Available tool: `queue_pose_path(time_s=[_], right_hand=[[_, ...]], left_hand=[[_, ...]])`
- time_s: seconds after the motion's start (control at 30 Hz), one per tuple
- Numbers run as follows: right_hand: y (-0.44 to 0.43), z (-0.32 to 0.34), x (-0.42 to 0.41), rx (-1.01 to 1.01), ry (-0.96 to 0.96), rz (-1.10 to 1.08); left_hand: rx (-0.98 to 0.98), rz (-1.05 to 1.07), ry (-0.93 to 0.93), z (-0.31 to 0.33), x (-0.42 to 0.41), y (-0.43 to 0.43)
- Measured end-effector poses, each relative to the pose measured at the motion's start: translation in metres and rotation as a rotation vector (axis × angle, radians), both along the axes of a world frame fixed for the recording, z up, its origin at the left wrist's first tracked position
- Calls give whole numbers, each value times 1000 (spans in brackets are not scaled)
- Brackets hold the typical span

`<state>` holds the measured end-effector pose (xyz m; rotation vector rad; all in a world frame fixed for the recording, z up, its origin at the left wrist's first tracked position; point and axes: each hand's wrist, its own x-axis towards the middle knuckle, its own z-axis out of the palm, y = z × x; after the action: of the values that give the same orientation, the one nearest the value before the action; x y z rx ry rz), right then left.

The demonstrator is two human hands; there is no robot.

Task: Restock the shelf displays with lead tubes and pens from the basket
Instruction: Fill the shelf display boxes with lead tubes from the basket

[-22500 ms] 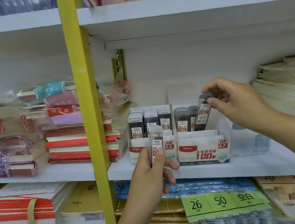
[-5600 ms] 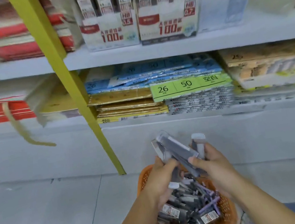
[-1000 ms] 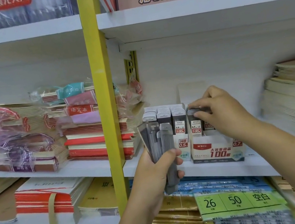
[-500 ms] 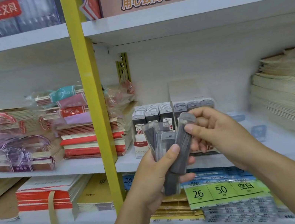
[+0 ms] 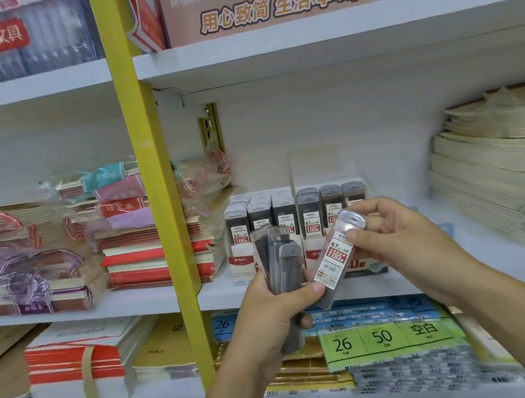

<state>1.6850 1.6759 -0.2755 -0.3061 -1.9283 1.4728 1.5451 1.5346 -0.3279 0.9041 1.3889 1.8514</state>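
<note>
Spanning the view was a white shelf (image 5: 474, 271), crossed by a yellow post (image 5: 151, 182) that split it into bays. Stacks of notebooks (image 5: 155, 251) lay left of the post, some in loose plastic wrap, and a pale stack of paper pads (image 5: 501, 179) lay at the far right. More stock and green price labels (image 5: 381, 336) sat on the shelf below, and boxed goods on the shelf above.

Two display boxes stood side by side between the stacks. The left box (image 5: 248, 265) held tubes marked 0.5 and the right box (image 5: 312, 221) held tubes marked 0.7, all upright with labels forward so that sizes could be read.

The left hand (image 5: 274, 318) had its fingers curled round a bundle of lead tubes (image 5: 279, 265), held upright in front of the boxes, probably as a ready supply. The right hand (image 5: 401, 245) pinched a single lead tube (image 5: 335, 258) near its cap. It was tilted with its 0.7 label facing the camera, likely for checking the size before slotting it into the right box. The basket was not in view.
</note>
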Motion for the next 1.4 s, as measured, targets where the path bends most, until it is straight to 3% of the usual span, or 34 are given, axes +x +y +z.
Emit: queue_pose_path(time_s=[0.1,0.33,0.43,0.57,0.8,0.93,1.0,1.1,1.27,1.4], right_hand=[[-1,4,1,75,41,-56],[24,54,15,454,259,-350],[46,68,9,708,123,-456],[69,67,-4,899,-107,-487],[83,53,-23,901,-299,-437],[82,45,-27,1014,-401,-572],[76,43,-24,1020,-393,-665],[49,33,-15,942,-195,-691],[-11,-4,-12,407,-119,-103],[-18,-8,-17,244,-12,3]], left_hand=[[21,-19,-13,1,2,1],[76,-30,-6,1,-5,9],[62,8,7,-2,-10,13],[23,1,35,-2,-18,15],[53,-161,-2,-1,-25,9],[75,-145,3,-3,-22,9],[97,-139,10,-3,-19,7],[113,-193,15,-1,-12,2],[129,-239,-5,0,-3,1],[98,-226,5,0,4,3]])
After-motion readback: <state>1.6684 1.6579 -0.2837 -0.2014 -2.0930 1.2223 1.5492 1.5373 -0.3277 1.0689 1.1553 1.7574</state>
